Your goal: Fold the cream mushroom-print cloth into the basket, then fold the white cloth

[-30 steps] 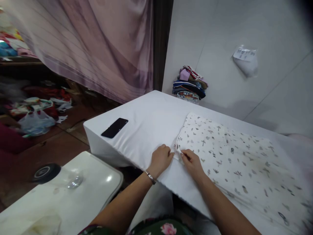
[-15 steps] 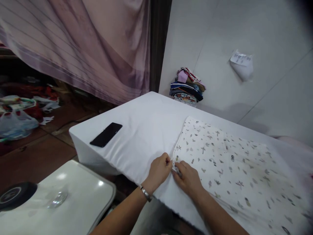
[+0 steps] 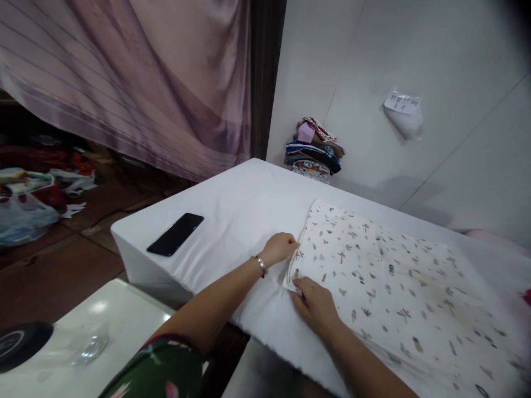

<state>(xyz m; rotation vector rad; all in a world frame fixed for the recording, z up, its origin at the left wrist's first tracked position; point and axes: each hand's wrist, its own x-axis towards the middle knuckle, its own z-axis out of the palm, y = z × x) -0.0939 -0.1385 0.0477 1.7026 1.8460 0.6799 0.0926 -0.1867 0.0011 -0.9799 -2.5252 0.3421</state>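
Observation:
A white cloth (image 3: 373, 276) printed with small grey and brown figures lies layered and flat on a white-covered table (image 3: 244, 204). Its left edge is pinched by my left hand (image 3: 281, 247), fingers closed, partway up that edge. At the near left corner my right hand (image 3: 316, 303) grips the cloth between thumb and fingers. The two hands are a short way apart, and a bracelet circles the left wrist.
A black phone (image 3: 176, 234) rests on the table's left part. Folded clothes (image 3: 313, 149) are stacked by the wall. At lower left, a white surface (image 3: 120, 315) holds a clear glass (image 3: 92, 347). A pink curtain (image 3: 178, 83) hangs behind; plastic bags (image 3: 25, 213) lie on the floor.
My left hand has moved up along the cloth's left edge, away from my right hand, which stays at the corner. The corner now lies flatter, and the view has shifted slightly.

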